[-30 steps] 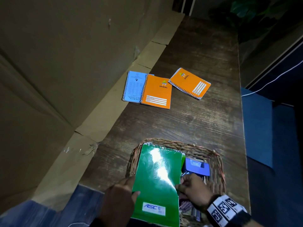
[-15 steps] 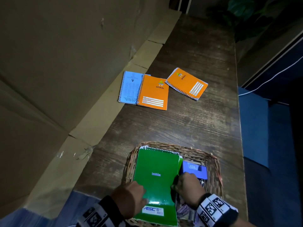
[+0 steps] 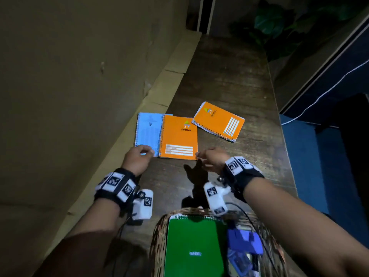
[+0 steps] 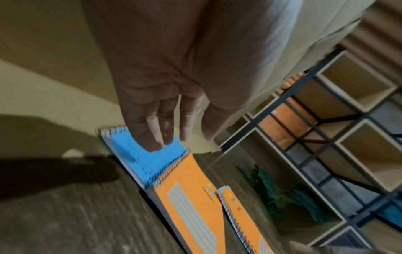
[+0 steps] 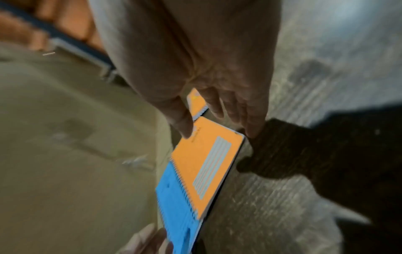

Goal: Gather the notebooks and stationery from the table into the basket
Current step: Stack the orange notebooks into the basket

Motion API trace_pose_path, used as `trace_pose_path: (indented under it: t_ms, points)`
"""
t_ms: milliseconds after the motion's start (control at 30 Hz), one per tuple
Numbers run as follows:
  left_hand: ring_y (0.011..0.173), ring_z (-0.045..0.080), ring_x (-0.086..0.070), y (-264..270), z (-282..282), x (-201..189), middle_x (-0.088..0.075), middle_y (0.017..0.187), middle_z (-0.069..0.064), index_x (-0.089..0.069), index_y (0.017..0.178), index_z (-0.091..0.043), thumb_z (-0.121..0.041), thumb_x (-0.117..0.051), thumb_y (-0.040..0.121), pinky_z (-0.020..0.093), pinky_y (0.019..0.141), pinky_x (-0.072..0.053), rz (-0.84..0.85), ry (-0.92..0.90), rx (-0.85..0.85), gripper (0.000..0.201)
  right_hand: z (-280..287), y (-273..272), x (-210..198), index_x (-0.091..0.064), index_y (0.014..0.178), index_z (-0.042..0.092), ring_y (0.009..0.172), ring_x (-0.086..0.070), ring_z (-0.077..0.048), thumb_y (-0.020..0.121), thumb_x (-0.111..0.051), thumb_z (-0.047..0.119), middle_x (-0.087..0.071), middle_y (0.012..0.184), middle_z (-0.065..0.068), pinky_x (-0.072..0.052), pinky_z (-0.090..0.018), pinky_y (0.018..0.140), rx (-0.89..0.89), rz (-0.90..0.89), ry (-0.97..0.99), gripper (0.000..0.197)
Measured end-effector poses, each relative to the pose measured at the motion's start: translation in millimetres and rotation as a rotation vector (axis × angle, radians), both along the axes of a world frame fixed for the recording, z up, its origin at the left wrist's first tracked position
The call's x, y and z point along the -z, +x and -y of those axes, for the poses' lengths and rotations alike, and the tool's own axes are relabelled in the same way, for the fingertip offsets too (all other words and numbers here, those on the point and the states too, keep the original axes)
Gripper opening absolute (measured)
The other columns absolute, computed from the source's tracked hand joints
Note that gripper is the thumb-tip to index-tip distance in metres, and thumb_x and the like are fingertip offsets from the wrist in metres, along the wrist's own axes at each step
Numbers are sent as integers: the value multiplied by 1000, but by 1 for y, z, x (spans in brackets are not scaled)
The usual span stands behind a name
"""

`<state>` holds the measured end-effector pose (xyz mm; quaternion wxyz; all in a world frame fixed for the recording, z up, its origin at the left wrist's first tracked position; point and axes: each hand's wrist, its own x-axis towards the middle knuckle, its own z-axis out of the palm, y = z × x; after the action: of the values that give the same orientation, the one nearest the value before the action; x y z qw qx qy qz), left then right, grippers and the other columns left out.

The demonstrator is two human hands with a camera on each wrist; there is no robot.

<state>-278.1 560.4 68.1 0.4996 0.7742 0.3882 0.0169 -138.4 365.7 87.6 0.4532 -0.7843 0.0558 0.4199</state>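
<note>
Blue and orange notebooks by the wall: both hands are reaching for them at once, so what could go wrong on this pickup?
1. The orange notebook overlaps the blue notebook. The left hand touches only the blue cover, so lifting it alone may tip or slide the orange one.
2. The right hand is only at the orange corner; a grip there could slip.
3. The green notebook already fills most of the basket; more may sit proud.

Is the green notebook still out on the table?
No, the green notebook lies inside the wicker basket in the head view.
</note>
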Motion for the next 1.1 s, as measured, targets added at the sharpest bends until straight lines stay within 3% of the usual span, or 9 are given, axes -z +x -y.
trace_pose_path:
  t_ms: [100, 300, 433, 567, 700, 800, 867, 1000, 1100]
  points:
    - [127, 27, -48, 50, -7, 16, -51, 139, 12, -51, 131, -5, -27, -54, 93, 35, 108, -35, -97, -32, 31, 44, -16, 22, 19, -58, 83, 9, 74, -59, -23, 88, -61, 29, -59, 76, -7, -51, -37, 91, -93, -52, -119, 21]
    - [134, 36, -38, 85, 3, 38, -35, 149, 21, -32, 140, 3, -37, -50, 93, 44, 109, -33, -278, -75, 45, 64, -40, 36, 39, -51, 99, 12, 92, -53, -21, 86, -60, 15, -54, 100, -7, -50, -26, 67, -26, -52, -7, 16]
    - [105, 35, -61, 85, 8, 38, -55, 127, 24, -35, 138, 4, -29, -56, 91, 47, 93, -49, -292, -178, -38, 61, -43, 38, 39, -51, 99, 12, 74, -54, -16, 87, -59, 16, -54, 82, -1, -48, -21, 59, -60, -51, -9, 15]
    - [72, 16, -67, 73, 21, 24, -56, 131, 15, -35, 135, -8, -14, -43, 98, 28, 62, -55, -91, -475, -135, 39, -34, 33, 42, -53, 92, 11, 62, -51, -9, 89, -57, 12, -52, 74, 2, -46, -12, 40, -40, -46, 33, 5]
    - [66, 15, -69, 42, 39, -9, -63, 113, 6, -42, 121, -11, -12, -41, 99, 28, 72, -56, 65, -516, -116, 22, -21, 35, 46, -55, 74, 16, 69, -57, -15, 85, -61, 20, -57, 80, -2, -50, -27, 65, -12, -172, 52, 12]
    - [56, 8, -69, 13, 58, -35, -63, 101, -1, -42, 116, -16, -13, -41, 99, 29, 75, -53, 162, -511, -67, 17, -6, 40, 42, -58, 80, 14, 106, -63, -30, 83, -64, 37, -65, 109, -8, -50, -46, 98, -170, -195, -35, 24]
    - [55, 7, -69, -10, 69, -44, -66, 103, 1, -43, 117, -18, -12, -42, 99, 29, 72, -52, 197, -489, -18, 19, 9, 29, 19, -60, 86, 11, 111, -60, -30, 90, -60, 28, -64, 116, -12, -44, -48, 106, -224, -228, -20, 17]
    - [86, 18, -70, -57, 88, -43, -66, 116, 4, -47, 123, -18, -17, -44, 98, 39, 88, -53, 115, -448, 85, 25, 52, -8, -13, -62, 92, 11, 81, -68, -17, 91, -55, 2, -70, 95, -5, -56, -29, 69, -180, -280, 200, 11]
    - [102, 8, -60, -95, 115, -33, -61, 117, 0, -45, 126, -12, -15, -45, 97, 16, 84, -49, 82, -360, 140, 29, 81, -48, -20, -53, 95, 10, 72, -66, -18, 85, -62, -4, -66, 92, -10, -53, -25, 53, -239, -43, 134, 20]
